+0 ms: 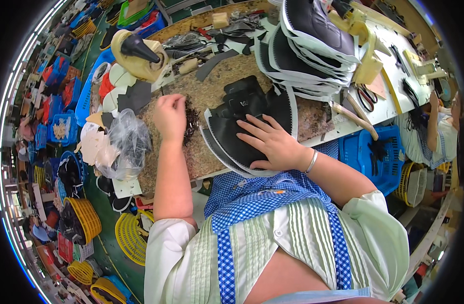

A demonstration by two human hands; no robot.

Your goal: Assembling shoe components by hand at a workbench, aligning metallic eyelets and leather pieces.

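My right hand (276, 146) lies flat with its fingers spread on a black shoe upper (227, 133) edged in white. This piece rests on the worn brown work board (211, 91), partly overhanging its near edge. A padded black tongue part stands out at its far side. To the left, my left hand (170, 117) is raised over the board with thumb and fingers pinched together. What the pinch holds, if anything, is too small to make out. Beside that hand lies a loose pile of small dark bits (192, 119).
Stacked black uppers with white edging (313, 66) rise at the far right. A glue pot with a black nozzle (140, 53), a clear plastic bag (128, 142) and grey scraps (134, 96) lie left. Scissors (367, 97), a hammer handle (354, 119) and a blue basket (371, 157) are right.
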